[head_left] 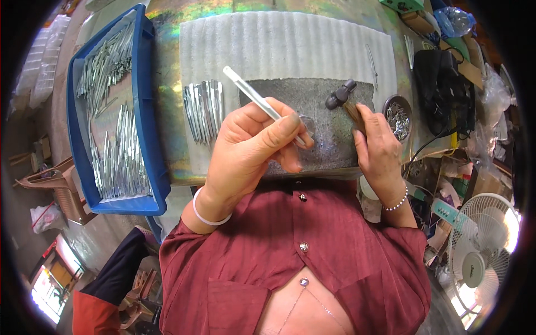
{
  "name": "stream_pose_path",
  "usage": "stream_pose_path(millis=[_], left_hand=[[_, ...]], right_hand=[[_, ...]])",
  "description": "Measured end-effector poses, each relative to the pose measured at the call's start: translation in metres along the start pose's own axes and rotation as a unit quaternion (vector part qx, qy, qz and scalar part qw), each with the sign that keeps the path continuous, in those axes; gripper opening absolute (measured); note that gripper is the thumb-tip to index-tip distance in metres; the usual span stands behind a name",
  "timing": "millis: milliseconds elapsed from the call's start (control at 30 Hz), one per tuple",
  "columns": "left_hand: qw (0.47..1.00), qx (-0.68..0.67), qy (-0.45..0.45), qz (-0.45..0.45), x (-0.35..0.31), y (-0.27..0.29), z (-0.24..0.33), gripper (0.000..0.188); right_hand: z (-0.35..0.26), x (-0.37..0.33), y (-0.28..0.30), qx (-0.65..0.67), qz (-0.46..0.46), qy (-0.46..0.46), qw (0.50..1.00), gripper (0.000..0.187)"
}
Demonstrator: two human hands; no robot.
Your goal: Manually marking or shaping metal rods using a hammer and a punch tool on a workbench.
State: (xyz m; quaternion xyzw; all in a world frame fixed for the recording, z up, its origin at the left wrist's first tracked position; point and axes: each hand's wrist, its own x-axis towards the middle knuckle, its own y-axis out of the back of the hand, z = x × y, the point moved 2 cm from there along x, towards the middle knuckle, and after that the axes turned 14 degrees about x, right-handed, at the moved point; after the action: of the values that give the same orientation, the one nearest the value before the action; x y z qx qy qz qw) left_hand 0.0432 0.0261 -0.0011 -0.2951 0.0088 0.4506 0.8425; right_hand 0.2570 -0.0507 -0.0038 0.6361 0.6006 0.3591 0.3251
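Observation:
My left hand (245,137) pinches a slim, flat, silvery metal piece (250,94) between thumb and fingers. It is raised and tilted, its far end pointing up and left. My right hand (381,146) is closed around the wooden handle of a small hammer (340,95). The hammer's dark head lies over a dark grey mat (340,146), partly behind which sits my left hand's view of the work surface. A row of similar silvery metal pieces (204,109) lies left of my left hand. Close by my right hand is a round bowl (410,114) with small metal parts.
White foam sheet (279,44) covers the table under the mat. A blue bin (146,100) with many metal pieces stands at the left. One thin metal piece (372,66) lies on the foam. At the right are a black device (441,84) with a cable and a white fan (474,262).

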Motion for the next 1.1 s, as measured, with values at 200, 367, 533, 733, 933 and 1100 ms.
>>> stream_pose_path(millis=[200, 367, 533, 733, 933, 1100], left_hand=[[0.998, -0.002, 0.052, -0.028, 0.005, -0.005, -0.001, 0.019], [0.995, -0.008, 0.088, -0.055, 0.008, -0.007, -0.006, 0.017], [0.992, 0.013, 0.096, -0.078, 0.011, -0.01, -0.009, 0.015], [0.983, -0.003, 0.131, -0.13, 0.013, -0.01, -0.007, 0.018], [0.979, 0.051, 0.161, -0.118, 0.01, -0.015, -0.004, 0.031], [0.972, 0.061, 0.184, -0.134, 0.01, -0.014, -0.002, 0.039]], right_hand=[[-0.005, -0.002, 0.0, -0.036, -0.021, 0.014, 0.999, 0.05], [-0.002, -0.004, -0.002, -0.023, -0.015, 0.023, 0.999, 0.051], [-0.003, -0.006, -0.003, 0.003, -0.036, -0.013, 0.999, 0.048], [-0.003, -0.006, -0.001, 0.003, -0.029, -0.015, 0.999, 0.049], [0.024, 0.02, 0.016, 0.116, 0.027, -0.006, 0.993, 0.028], [0.104, 0.072, 0.016, 0.079, 0.058, -0.074, 0.992, 0.032]])
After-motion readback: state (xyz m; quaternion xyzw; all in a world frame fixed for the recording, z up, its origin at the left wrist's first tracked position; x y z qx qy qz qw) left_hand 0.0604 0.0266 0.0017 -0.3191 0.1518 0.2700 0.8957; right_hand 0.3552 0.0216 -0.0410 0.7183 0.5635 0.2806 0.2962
